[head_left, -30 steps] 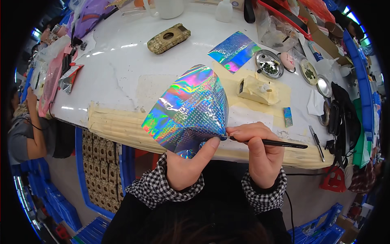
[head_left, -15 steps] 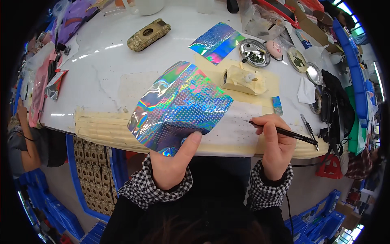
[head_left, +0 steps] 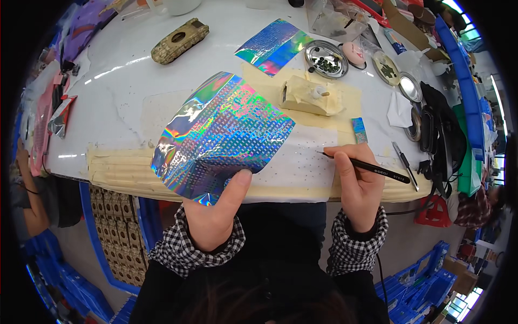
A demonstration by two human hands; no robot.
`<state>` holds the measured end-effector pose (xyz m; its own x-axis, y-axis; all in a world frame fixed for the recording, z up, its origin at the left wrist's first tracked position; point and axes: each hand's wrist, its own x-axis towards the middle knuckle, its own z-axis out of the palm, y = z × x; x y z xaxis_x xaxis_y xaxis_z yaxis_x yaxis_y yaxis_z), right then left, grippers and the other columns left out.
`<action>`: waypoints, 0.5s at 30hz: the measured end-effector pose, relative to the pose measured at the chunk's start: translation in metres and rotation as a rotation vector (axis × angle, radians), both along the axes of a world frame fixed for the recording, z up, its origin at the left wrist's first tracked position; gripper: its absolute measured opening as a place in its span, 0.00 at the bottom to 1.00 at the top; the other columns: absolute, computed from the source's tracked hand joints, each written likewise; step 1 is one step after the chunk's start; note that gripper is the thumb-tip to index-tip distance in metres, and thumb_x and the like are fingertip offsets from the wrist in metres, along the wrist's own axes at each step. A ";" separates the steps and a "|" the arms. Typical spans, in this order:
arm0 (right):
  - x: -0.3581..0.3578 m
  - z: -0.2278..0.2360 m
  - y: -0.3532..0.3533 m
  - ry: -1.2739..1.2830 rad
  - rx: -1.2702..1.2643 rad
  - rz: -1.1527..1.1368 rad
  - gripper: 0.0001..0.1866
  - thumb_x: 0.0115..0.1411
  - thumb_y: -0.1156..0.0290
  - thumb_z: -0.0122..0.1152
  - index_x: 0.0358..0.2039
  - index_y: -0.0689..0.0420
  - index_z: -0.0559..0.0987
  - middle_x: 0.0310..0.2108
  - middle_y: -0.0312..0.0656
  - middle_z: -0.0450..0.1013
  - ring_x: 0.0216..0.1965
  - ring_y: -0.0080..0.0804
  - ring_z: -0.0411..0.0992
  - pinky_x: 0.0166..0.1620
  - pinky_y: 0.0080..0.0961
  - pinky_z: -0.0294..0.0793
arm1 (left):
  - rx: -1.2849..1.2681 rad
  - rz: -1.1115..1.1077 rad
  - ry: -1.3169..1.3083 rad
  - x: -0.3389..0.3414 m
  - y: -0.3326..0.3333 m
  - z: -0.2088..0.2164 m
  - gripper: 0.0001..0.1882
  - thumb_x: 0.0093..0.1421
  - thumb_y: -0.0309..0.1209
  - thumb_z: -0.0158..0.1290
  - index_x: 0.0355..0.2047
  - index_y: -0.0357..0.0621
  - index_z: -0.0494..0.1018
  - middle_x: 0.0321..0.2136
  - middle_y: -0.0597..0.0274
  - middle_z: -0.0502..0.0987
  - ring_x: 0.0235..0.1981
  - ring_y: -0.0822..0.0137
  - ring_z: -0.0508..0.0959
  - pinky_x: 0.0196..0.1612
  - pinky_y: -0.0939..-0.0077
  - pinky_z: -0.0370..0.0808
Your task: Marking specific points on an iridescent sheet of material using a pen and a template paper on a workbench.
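A shiny holographic sticker sheet (head_left: 229, 132) with rows of tiny marks is held in my left hand (head_left: 213, 213), my thumb pressed on its lower edge. My right hand (head_left: 359, 186) grips slim black tweezers (head_left: 375, 168) like a pen. Their pointed tip is just above white paper (head_left: 307, 162) scattered with tiny specks. Beyond the paper, a cream-coloured block-shaped model part (head_left: 305, 96) with a small white knob rests on yellowish tape. A small holographic piece (head_left: 359, 129) lies to the right, above my right hand.
A camouflage model tank hull (head_left: 175, 46) and another holographic sheet (head_left: 270, 35) lie farther back. Round tins (head_left: 345, 65) hold small green parts. At right are a pen (head_left: 406, 167) and a black bag (head_left: 456, 135). A blue crate (head_left: 89, 227) of similar hulls stands below the table's left edge.
The whole view has shifted, so the table things appear slightly farther left and up. My right hand and the tweezers sit a little farther right over the paper; both grips are unchanged.
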<state>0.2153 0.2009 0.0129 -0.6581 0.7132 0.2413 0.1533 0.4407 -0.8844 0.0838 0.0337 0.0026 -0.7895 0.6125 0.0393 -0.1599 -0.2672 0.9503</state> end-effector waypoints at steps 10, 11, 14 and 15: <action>0.003 0.003 0.001 0.015 -0.031 -0.004 0.05 0.55 0.77 0.57 0.31 0.63 0.78 0.29 0.42 0.73 0.30 0.28 0.66 0.35 0.21 0.65 | -0.003 0.010 -0.018 0.001 0.002 0.000 0.18 0.55 0.18 0.48 0.46 0.42 0.62 0.35 0.61 0.70 0.27 0.74 0.66 0.25 0.77 0.63; 0.005 0.002 0.002 0.038 -0.035 -0.011 0.05 0.55 0.77 0.57 0.32 0.63 0.78 0.29 0.42 0.73 0.30 0.28 0.67 0.35 0.21 0.65 | 0.008 0.010 -0.028 0.001 0.002 -0.001 0.18 0.55 0.18 0.48 0.46 0.42 0.62 0.35 0.61 0.70 0.26 0.74 0.66 0.25 0.77 0.63; 0.006 0.005 -0.003 0.134 -0.019 0.015 0.06 0.55 0.76 0.57 0.32 0.64 0.78 0.30 0.44 0.73 0.31 0.29 0.67 0.36 0.22 0.66 | 0.026 0.012 -0.033 0.001 0.003 0.003 0.17 0.55 0.18 0.48 0.45 0.41 0.62 0.34 0.61 0.70 0.25 0.73 0.66 0.25 0.77 0.63; 0.005 0.010 -0.008 0.176 0.007 0.042 0.07 0.55 0.76 0.57 0.33 0.65 0.78 0.30 0.44 0.73 0.31 0.30 0.68 0.36 0.22 0.66 | 0.040 0.016 -0.046 0.001 0.003 0.004 0.17 0.55 0.18 0.49 0.45 0.40 0.63 0.35 0.61 0.70 0.28 0.73 0.67 0.28 0.77 0.64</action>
